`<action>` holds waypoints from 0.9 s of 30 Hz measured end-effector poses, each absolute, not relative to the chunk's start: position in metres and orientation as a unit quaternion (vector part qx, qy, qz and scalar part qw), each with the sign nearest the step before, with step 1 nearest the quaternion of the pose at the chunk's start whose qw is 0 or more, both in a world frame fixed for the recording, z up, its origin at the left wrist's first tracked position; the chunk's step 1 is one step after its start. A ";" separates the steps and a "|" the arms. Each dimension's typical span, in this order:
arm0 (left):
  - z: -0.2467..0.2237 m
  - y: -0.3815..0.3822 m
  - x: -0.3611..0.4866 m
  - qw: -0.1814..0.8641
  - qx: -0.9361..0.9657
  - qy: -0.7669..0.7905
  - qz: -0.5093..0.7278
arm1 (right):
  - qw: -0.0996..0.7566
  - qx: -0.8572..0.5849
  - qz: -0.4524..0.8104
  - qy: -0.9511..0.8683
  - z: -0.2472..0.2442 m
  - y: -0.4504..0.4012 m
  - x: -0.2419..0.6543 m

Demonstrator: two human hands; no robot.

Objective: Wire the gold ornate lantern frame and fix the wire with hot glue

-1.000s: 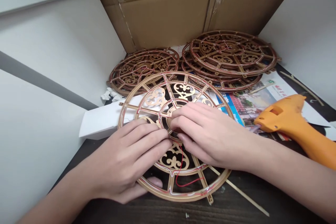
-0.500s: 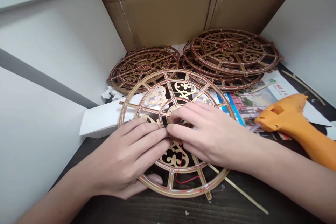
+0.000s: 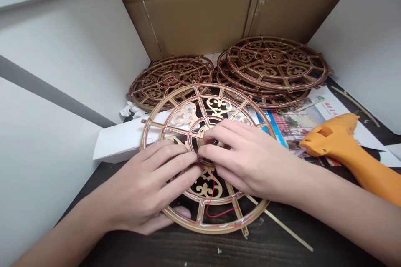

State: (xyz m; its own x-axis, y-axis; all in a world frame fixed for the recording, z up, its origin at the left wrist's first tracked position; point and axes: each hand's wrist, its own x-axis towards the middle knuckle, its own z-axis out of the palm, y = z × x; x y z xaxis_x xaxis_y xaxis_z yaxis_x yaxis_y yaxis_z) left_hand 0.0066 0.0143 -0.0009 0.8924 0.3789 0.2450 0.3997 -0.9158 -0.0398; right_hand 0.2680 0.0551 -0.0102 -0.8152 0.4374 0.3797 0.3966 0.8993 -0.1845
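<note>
A round gold openwork frame with spokes, rings and scroll ornaments is between my hands, tilted over the dark table. Red wire runs along its rings and hangs in a loose loop below the centre. My left hand grips the frame's left side, thumb under the rim and fingers laid across the front to the hub. Over the hub, my right hand has its fingers bent and pressed close together, touching the left fingertips. What the right fingertips pinch is hidden.
Similar round frames are stacked at the back right, others at the back left. An orange glue gun lies right, by printed papers. A thin wooden stick lies below the frame. A white box sits left; cardboard stands behind.
Both hands keep nearly the same pose at the hub. The whole view has shifted slightly, so the glue gun and stacks appear a little further left.
</note>
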 end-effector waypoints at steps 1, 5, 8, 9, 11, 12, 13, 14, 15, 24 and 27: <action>-0.001 0.015 0.007 0.041 -0.972 -0.199 -0.117 | 0.205 -0.218 0.046 -0.953 -0.008 0.055 0.268; 0.001 0.016 0.008 0.020 -0.970 -0.199 -0.136 | 0.215 -0.277 0.048 -0.935 0.006 0.047 0.270; 0.001 0.015 0.007 0.015 -0.968 -0.199 -0.152 | 0.201 -0.355 0.059 -0.911 0.014 0.033 0.268; 0.001 0.015 0.007 0.015 -0.968 -0.199 -0.154 | 0.181 -0.371 0.066 -0.909 0.015 0.028 0.266; 0.000 0.014 0.006 0.018 -0.967 -0.199 -0.156 | 0.139 -0.391 0.083 -0.906 0.014 0.020 0.261; 0.000 0.014 0.006 0.021 -0.967 -0.200 -0.157 | 0.123 -0.399 0.090 -0.904 0.013 0.018 0.258; 0.000 0.013 0.006 0.022 -0.966 -0.203 -0.157 | 0.112 -0.406 0.096 -0.902 0.012 0.016 0.256; 0.000 0.013 0.006 0.021 -0.966 -0.206 -0.155 | 0.104 -0.415 0.102 -0.898 0.012 0.015 0.255; 0.000 0.012 0.006 0.020 -0.965 -0.212 -0.154 | 0.101 -0.424 0.107 -0.894 0.013 0.015 0.254; 0.000 0.012 0.004 0.020 -0.961 -0.219 -0.171 | 0.100 -0.349 0.058 -0.930 0.031 0.037 0.253; 0.001 0.011 0.003 0.020 -0.959 -0.216 -0.181 | 0.108 -0.313 0.070 -0.941 0.031 0.050 0.251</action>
